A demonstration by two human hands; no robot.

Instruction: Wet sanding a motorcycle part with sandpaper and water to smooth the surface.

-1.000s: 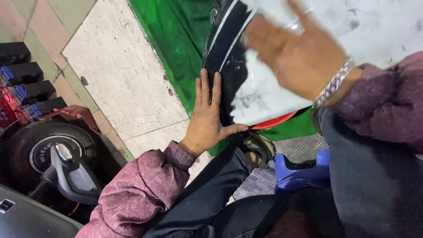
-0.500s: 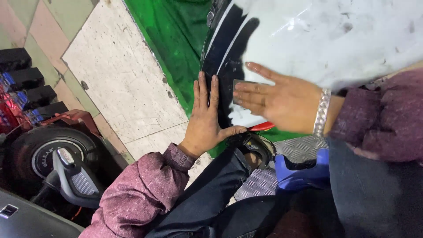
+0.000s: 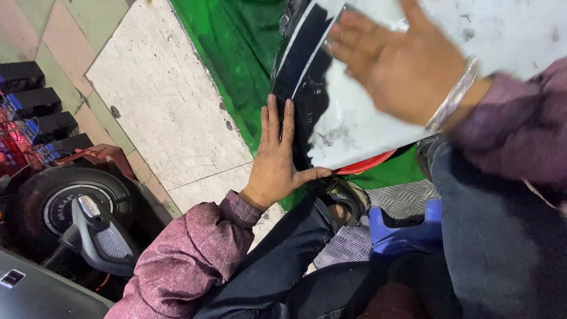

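Note:
A large white body panel (image 3: 354, 127) with a black stripe along its left edge leans over a green mat. My left hand (image 3: 277, 156) lies flat with fingers together against the panel's black lower edge, thumb hooked under it. My right hand (image 3: 398, 65), blurred by motion, hovers open over the white surface with fingers spread; a silver bracelet (image 3: 452, 100) circles its wrist. Both sleeves are purple-pink. A red edge (image 3: 360, 166) shows under the panel's bottom.
A green mat (image 3: 236, 65) lies beside pale floor tiles (image 3: 159, 100). A small wheel (image 3: 65, 204) with a grey lever sits at lower left, dark boxes (image 3: 35, 103) behind it. A blue stool (image 3: 407, 233) stands on chequered metal plate near my sandalled foot (image 3: 342, 198).
My right hand lifted off the panel's lower part and swept up and to the right, now blurred above the surface. The left hand stays pressed on the black edge.

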